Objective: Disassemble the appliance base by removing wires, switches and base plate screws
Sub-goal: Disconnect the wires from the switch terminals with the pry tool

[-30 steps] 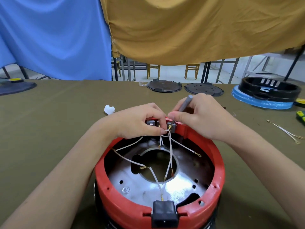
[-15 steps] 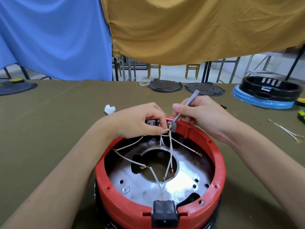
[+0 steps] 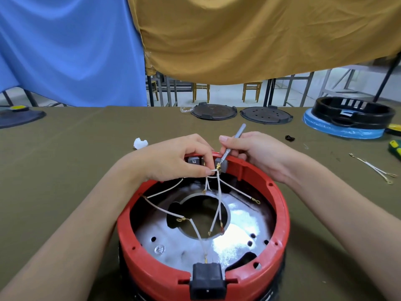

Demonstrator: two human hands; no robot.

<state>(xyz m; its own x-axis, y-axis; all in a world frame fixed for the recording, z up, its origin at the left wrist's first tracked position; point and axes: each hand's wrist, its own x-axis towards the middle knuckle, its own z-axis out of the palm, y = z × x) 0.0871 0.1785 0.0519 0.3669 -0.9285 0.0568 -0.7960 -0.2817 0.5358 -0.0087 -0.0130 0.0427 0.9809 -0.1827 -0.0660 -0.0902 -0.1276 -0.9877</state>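
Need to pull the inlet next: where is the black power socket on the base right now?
In the head view, the black power socket sits in a notch in the near edge of the red base rim, bottom centre, opposite the switches both hands are working on.

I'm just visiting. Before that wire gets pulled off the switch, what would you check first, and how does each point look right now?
1. Left hand pinches the white wire by the grey switch: ok.
2. Right hand has a grip on the thin grey tool: ok.
3. Tool tip at the switch terminal: ok.
4. Terminal already loose: cannot tell.
5. Red base rests on the table: ok.
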